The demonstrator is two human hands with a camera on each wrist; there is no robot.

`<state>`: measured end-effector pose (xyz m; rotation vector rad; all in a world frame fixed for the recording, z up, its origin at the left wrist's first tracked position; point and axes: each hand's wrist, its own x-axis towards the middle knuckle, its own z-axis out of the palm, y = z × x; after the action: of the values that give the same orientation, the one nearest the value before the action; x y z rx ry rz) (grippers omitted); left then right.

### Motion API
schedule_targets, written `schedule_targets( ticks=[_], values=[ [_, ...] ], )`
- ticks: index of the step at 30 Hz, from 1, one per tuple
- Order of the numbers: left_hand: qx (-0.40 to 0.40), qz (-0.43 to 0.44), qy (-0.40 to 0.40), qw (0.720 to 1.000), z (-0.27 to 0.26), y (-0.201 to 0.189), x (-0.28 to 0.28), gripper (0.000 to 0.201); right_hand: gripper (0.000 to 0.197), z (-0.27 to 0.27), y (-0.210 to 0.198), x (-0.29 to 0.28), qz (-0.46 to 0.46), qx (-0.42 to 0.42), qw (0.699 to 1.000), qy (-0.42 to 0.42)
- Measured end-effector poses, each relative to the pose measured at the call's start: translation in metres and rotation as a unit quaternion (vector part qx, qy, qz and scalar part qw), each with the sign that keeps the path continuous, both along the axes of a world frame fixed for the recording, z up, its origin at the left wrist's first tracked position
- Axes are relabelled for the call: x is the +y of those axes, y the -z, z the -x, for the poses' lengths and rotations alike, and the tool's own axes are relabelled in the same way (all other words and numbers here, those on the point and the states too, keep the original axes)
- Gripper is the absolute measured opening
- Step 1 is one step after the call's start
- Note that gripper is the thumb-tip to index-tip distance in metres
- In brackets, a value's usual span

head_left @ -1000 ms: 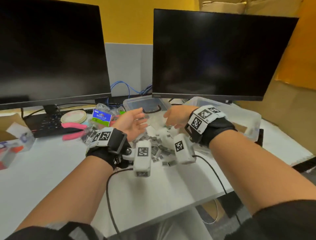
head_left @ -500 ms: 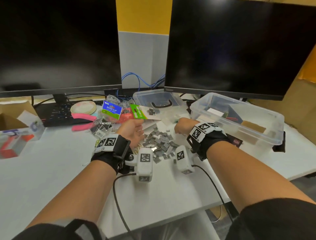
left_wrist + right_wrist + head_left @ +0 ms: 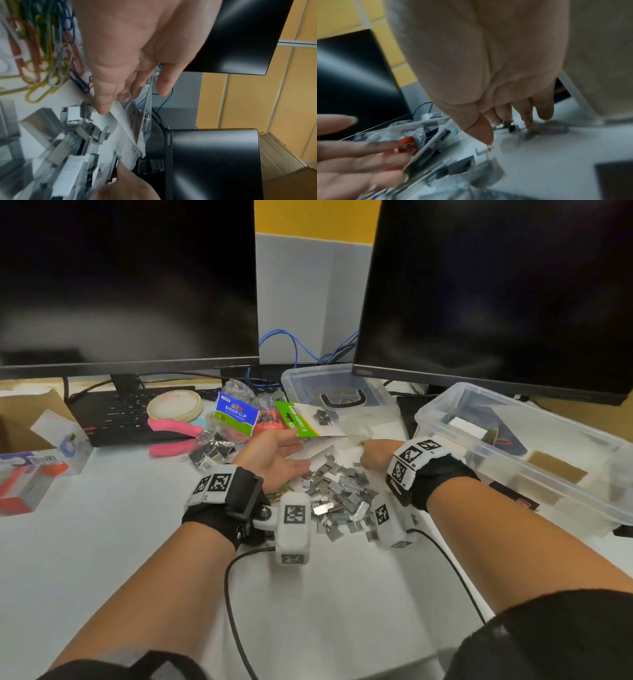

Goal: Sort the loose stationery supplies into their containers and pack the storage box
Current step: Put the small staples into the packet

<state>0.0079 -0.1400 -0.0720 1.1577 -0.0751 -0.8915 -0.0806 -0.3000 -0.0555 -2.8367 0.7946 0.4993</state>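
Note:
A heap of small silver metal clips [image 3: 339,498] lies on the white desk between my hands; the left wrist view shows the metal clips [image 3: 77,128] close up. My left hand [image 3: 274,457] lies palm up with straight fingers [image 3: 102,105]. A clear packet with a green header [image 3: 308,422] rests against those fingers, its edge down at the heap. My right hand [image 3: 375,453] reaches down past the heap's far side. Its fingertips [image 3: 529,121] touch dark clips on the desk, blurred, with nothing plainly pinched. The clear storage box [image 3: 479,463] stands open to the right.
Coloured paper clips [image 3: 34,54] lie under my left wrist. Behind the heap sit a binder clip bag [image 3: 236,414], a clear lid with a black handle [image 3: 342,398], pink pliers [image 3: 174,436], a tape roll [image 3: 174,405] and a keyboard [image 3: 116,416]. Two monitors stand at the back.
Both hands came down from in front of the lid to the clip heap. My left hand took up the green-headed packet and opened out under it; my right hand dropped to the desk.

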Motion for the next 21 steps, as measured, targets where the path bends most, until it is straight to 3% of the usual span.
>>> schedule_targets(
  ticks=[5,8,11,16,21],
  values=[
    [0.012,0.004,0.012,1.0,0.002,0.007,0.002,0.039,0.033,0.011,-0.006,0.0,-0.092,-0.013,0.995,-0.038],
    [0.029,0.025,0.01,0.999,0.004,0.011,0.001,0.039,0.041,0.014,-0.012,-0.004,-0.134,-0.104,0.985,-0.022],
    [0.043,0.052,0.007,0.998,0.007,0.015,0.003,0.038,0.037,0.014,-0.008,-0.009,-0.153,-0.205,0.966,0.039],
    [0.075,0.122,0.004,0.99,0.01,0.021,0.008,0.031,0.028,0.01,0.007,-0.013,-0.13,-0.18,0.975,0.033],
    [0.08,0.157,0.018,0.984,0.005,0.024,0.007,0.025,0.017,0.0,0.012,-0.005,-0.109,-0.172,0.978,-0.029]
  ],
)
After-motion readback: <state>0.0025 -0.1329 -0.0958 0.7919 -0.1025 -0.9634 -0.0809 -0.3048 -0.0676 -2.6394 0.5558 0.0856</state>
